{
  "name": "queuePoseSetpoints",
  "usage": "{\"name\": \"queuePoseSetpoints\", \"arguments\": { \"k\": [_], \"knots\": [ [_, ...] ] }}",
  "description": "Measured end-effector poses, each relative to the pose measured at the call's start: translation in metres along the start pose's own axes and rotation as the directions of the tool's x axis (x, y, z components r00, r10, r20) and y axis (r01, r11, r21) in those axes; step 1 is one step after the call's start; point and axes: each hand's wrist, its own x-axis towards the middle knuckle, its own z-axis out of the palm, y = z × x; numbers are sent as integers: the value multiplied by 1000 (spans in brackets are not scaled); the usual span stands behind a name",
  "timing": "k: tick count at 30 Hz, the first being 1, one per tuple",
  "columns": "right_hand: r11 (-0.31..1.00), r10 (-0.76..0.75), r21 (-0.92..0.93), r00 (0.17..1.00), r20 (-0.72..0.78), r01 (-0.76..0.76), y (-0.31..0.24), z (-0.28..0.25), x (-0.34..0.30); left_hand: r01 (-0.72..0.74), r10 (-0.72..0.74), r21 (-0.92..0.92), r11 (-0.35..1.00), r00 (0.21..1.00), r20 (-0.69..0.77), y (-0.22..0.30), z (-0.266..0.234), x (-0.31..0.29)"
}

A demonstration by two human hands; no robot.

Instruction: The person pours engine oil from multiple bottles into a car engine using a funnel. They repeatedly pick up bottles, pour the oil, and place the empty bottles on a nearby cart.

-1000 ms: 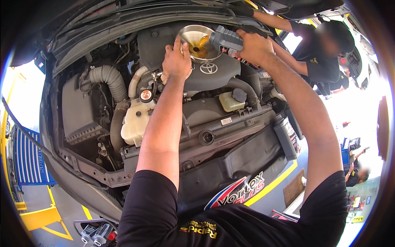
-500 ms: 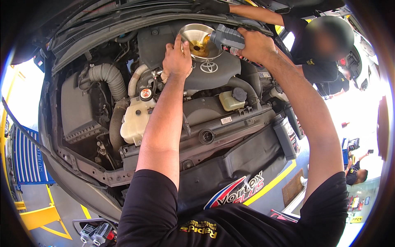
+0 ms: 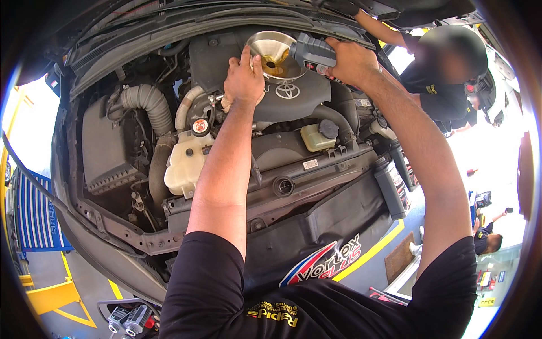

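A wide metal funnel (image 3: 264,40) stands over the engine, with amber oil (image 3: 276,68) pooled around its hole. My left hand (image 3: 244,83) grips the funnel's near left side, its index finger up along the rim; the fingers beneath are partly hidden. In my right hand (image 3: 355,63) is a dark grey oil bottle (image 3: 316,52), tipped nearly on its side. Its mouth rests at or just above the funnel's right rim. Behind and below the funnel spreads the black engine cover (image 3: 299,101).
Left of my arm sit a whitish plastic tank (image 3: 183,166) and an air filter box (image 3: 113,144). A small yellowish reservoir (image 3: 317,137) lies between my arms. Another grey bottle (image 3: 389,189) stands at the front right. A co-worker (image 3: 443,82) leans in at the far right.
The amber stream at the bottle's mouth looks thinner now. At the far edge, the co-worker's gloved hand has shifted right. My own hands have hardly moved.
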Motion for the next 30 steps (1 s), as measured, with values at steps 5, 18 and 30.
{"name": "queuePoseSetpoints", "arguments": {
  "k": [5,18,30],
  "knots": [
    [1000,1,-5,1000,-24,-1,0,4,2,4,-4,-1,1000,1000,-2,0,1,0],
    [998,-28,-51,999,-33,26,-4,4,6,-13,13,-16,1000,999,-29,-4,6,0],
    [994,-29,-101,999,-13,28,-10,-3,6,-8,7,-20,1000,1000,-27,-4,4,0]
  ]
}}
